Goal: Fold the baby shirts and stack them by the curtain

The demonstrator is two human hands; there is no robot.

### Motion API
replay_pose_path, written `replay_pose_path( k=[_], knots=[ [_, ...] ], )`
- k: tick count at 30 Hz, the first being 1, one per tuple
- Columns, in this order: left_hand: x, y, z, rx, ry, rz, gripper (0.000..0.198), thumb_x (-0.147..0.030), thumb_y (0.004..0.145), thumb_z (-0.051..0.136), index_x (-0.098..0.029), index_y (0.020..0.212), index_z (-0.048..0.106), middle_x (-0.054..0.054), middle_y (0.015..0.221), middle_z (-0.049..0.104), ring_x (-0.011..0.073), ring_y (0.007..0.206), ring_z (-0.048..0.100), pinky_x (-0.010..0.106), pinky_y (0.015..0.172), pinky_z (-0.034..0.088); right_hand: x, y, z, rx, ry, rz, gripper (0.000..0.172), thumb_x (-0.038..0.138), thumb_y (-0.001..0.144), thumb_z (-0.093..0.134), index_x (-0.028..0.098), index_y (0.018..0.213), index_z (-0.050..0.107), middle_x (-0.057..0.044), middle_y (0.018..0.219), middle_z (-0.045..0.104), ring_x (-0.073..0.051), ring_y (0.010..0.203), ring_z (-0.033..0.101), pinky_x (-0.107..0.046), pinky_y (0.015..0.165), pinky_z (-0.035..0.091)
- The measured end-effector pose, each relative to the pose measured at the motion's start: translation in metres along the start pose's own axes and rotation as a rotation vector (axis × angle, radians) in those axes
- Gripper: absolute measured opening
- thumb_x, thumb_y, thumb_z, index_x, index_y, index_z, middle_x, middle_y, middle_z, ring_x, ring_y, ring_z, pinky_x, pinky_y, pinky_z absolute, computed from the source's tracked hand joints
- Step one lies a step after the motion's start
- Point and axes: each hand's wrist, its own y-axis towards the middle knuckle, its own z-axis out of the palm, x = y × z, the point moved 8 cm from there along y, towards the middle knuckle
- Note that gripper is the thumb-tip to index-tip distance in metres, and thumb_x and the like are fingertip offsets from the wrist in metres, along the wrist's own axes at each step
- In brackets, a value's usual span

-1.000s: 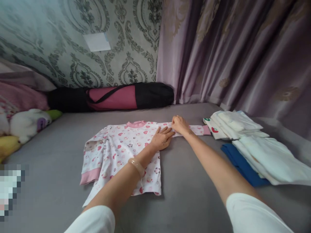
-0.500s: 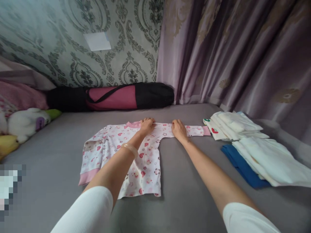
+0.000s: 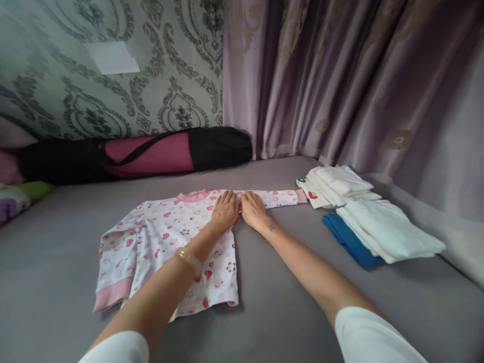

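A child's long-sleeved top (image 3: pixel 170 217), white with pink and red hearts and flowers and with pink collar and cuffs, lies spread on the grey bed sheet. Its right-hand sleeve (image 3: pixel 282 198) stretches straight out; the other bends down at the left. My left hand (image 3: pixel 226 209) rests on the top near that straight sleeve's shoulder, fingers stretched and flat over the fabric. Close beside it, my right hand (image 3: pixel 254 209) has its fingers curled over the sleeve where it joins the body. The two thumbs nearly meet, and the cloth under both palms is hidden.
Folded white clothes (image 3: pixel 389 229) and a folded blue garment (image 3: pixel 351 239) lie at the right. A black and maroon long bag (image 3: pixel 151 156) rests along the patterned wall. Purple curtains (image 3: pixel 302 75) hang behind. A plush toy (image 3: pixel 15 201) shows at the left edge.
My right hand has slid left along the sleeve, up to my left hand at the shoulder. The view has turned to the right, so everything sits further left.
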Motion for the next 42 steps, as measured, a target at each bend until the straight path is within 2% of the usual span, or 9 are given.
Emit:
replay_pose_path(
  k=[7, 11, 15, 20, 24, 28, 33, 37, 42],
  knots=[
    [0.003, -0.004, 0.01, 0.074, 0.001, -0.104, 0.052, -0.034, 0.097, 0.029, -0.012, 0.143, 0.042, 0.014, 0.152, 0.036, 0.0312, 0.143, 0.026, 0.05, 0.116, 0.02, -0.039, -0.017, 0.011, 0.081, 0.037, 0.051, 0.064, 0.046, 0.099, 0.024, 0.006, 0.148, 0.031, -0.017, 0.155, 0.028, -0.029, 0.144, 0.021, -0.05, 0.116, 0.013],
    [0.002, -0.004, 0.006, 0.104, -0.005, -0.111, 0.054, -0.034, 0.097, 0.028, -0.011, 0.145, 0.04, 0.014, 0.154, 0.034, 0.0319, 0.144, 0.024, 0.051, 0.117, 0.018, -0.082, -0.023, 0.004, 0.153, -0.016, 0.114, 0.062, 0.046, 0.1, 0.016, 0.014, 0.151, 0.028, -0.013, 0.158, 0.024, -0.028, 0.146, 0.017, -0.055, 0.115, 0.011],
    [0.004, -0.005, 0.009, 0.107, -0.024, -0.119, 0.054, -0.034, 0.097, 0.029, -0.012, 0.144, 0.04, 0.014, 0.154, 0.034, 0.0319, 0.144, 0.023, 0.051, 0.117, 0.017, -0.116, -0.027, 0.0, 0.167, -0.092, 0.163, 0.055, 0.039, 0.1, 0.019, 0.02, 0.151, 0.03, -0.013, 0.157, 0.028, -0.026, 0.145, 0.021, -0.047, 0.115, 0.015],
    [0.004, -0.002, 0.007, 0.106, -0.121, -0.114, 0.053, -0.038, 0.097, 0.033, -0.014, 0.143, 0.041, 0.013, 0.154, 0.033, 0.0311, 0.145, 0.021, 0.051, 0.117, 0.015, -0.127, -0.027, 0.001, 0.06, -0.166, 0.175, 0.052, 0.034, 0.099, 0.024, 0.02, 0.148, 0.036, -0.016, 0.152, 0.036, -0.028, 0.142, 0.028, -0.045, 0.112, 0.023],
    [0.024, -0.006, -0.018, 0.078, -0.373, -0.154, 0.052, -0.041, 0.097, 0.033, -0.012, 0.14, 0.043, 0.015, 0.152, 0.037, 0.0244, 0.142, 0.031, 0.039, 0.115, 0.026, -0.127, -0.023, 0.007, -0.001, -0.151, 0.144, 0.052, 0.036, 0.099, 0.023, 0.021, 0.146, 0.039, -0.015, 0.15, 0.039, -0.029, 0.139, 0.032, -0.047, 0.11, 0.026],
    [0.057, -0.056, -0.068, -0.004, -0.508, -0.132, 0.041, -0.033, 0.091, 0.042, -0.013, 0.125, 0.056, 0.015, 0.129, 0.06, 0.0221, 0.118, 0.056, 0.034, 0.102, 0.043, -0.123, -0.026, -0.006, -0.142, -0.072, 0.082, 0.052, 0.036, 0.096, 0.03, 0.013, 0.139, 0.048, -0.018, 0.147, 0.042, -0.03, 0.134, 0.039, -0.045, 0.108, 0.032],
    [0.102, -0.161, -0.127, -0.021, -0.415, -0.248, 0.037, -0.041, 0.087, 0.045, -0.016, 0.105, 0.065, 0.011, 0.105, 0.067, 0.0211, 0.09, 0.063, 0.032, 0.08, 0.051, -0.083, -0.05, -0.043, -0.355, 0.05, -0.061, 0.038, 0.029, 0.091, 0.038, 0.012, 0.115, 0.063, -0.019, 0.122, 0.061, -0.029, 0.116, 0.053, -0.041, 0.1, 0.038],
    [0.12, -0.231, -0.153, 0.03, -0.32, -0.395, 0.034, -0.045, 0.086, 0.045, -0.018, 0.092, 0.065, 0.004, 0.08, 0.065, 0.0162, 0.069, 0.058, 0.026, 0.065, 0.045, -0.018, -0.084, -0.045, -0.072, 0.273, -0.14, 0.026, 0.029, 0.09, 0.042, 0.02, 0.092, 0.066, -0.008, 0.091, 0.07, -0.021, 0.083, 0.063, -0.031, 0.078, 0.045],
    [0.136, -0.29, -0.154, 0.051, -0.228, -0.644, 0.037, -0.051, 0.085, 0.045, -0.019, 0.083, 0.063, 0.0, 0.067, 0.06, 0.0144, 0.06, 0.05, 0.025, 0.059, 0.038, 0.043, -0.143, -0.039, 0.274, 0.419, -0.138, 0.027, 0.046, 0.091, 0.044, 0.025, 0.094, 0.063, 0.0, 0.078, 0.068, -0.015, 0.066, 0.061, -0.026, 0.062, 0.041]
  ],
)
